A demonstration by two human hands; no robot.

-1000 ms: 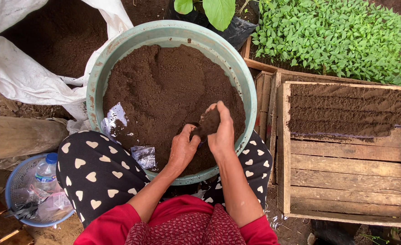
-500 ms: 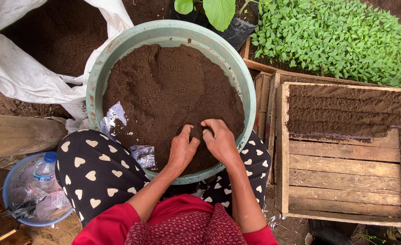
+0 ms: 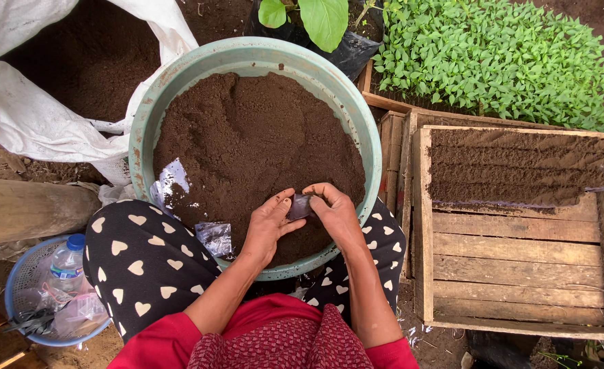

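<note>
A red top and black trousers with cream hearts (image 3: 145, 260) fill the near edge, the knees spread on either side of a big pale-green basin (image 3: 145, 137) of dark soil (image 3: 247, 137). Both hands meet just inside the basin's near rim. The left hand (image 3: 266, 229) and the right hand (image 3: 335, 212) together pinch a small dark bag (image 3: 300, 205) between thumbs and fingertips, the other fingers curled close around it; the bag sits right above the soil, between the two hands. Against the basin's near-left wall, clear plastic bags (image 3: 214, 236) lie half in the soil. Left of the basin, close to the knee, a blue basket (image 3: 22, 273) holds a plastic bottle (image 3: 66, 263) with a blue cap. Right of the basin stands a wooden crate (image 3: 520, 266), its far part packed with rows of filled soil bags (image 3: 520, 167). Behind the basin on the left, an open white sack (image 3: 35, 116) holds more soil. Behind it on the right grows a dense tray of green seedlings (image 3: 493, 61), and a large-leaved plant (image 3: 322, 20) sits just beyond the far rim.
</note>
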